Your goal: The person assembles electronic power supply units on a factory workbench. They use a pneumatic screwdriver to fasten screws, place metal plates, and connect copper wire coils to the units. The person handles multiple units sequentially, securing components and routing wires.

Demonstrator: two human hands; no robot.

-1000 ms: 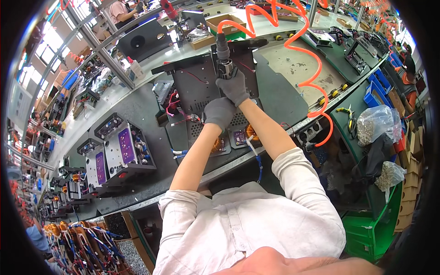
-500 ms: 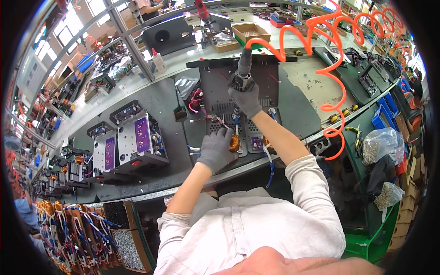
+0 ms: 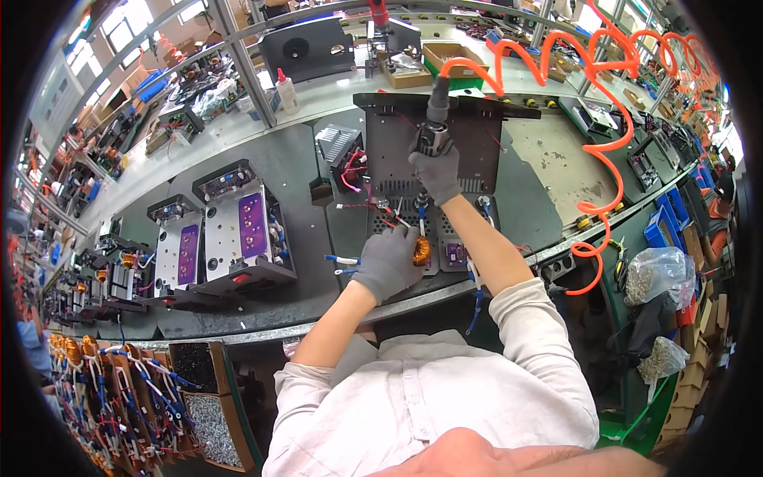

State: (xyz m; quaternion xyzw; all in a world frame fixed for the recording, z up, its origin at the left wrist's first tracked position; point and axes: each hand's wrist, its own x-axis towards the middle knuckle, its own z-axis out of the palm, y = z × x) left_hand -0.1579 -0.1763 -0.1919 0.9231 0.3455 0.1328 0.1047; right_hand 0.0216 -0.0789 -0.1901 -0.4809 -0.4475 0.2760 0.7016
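My gloved right hand (image 3: 437, 167) is wrapped round an upright power screwdriver (image 3: 436, 115), which has an orange coiled hose (image 3: 534, 60) at its top. Its tip points down at a blue wire end on an open dark metal case (image 3: 433, 143). Close by, my gloved left hand (image 3: 389, 262) bends its fingers beside a copper-wound coil (image 3: 421, 251) at the case's front; what the fingertips pinch is hidden. Blue and white leads (image 3: 344, 260) stick out left of that hand. A small purple circuit board (image 3: 456, 254) sits right of the coil.
Two silver units with purple boards (image 3: 253, 226) stand on the bench at left. A vented metal box with red wires (image 3: 340, 149) is beside the case. Behind are a white bottle with a red cap (image 3: 286, 91) and a cardboard box (image 3: 445, 57). Wired coils (image 3: 87, 366) hang lower left.
The whole view has shifted, so the bench appears a little further right. Both hands keep about the same place at the case, with the screwdriver still upright.
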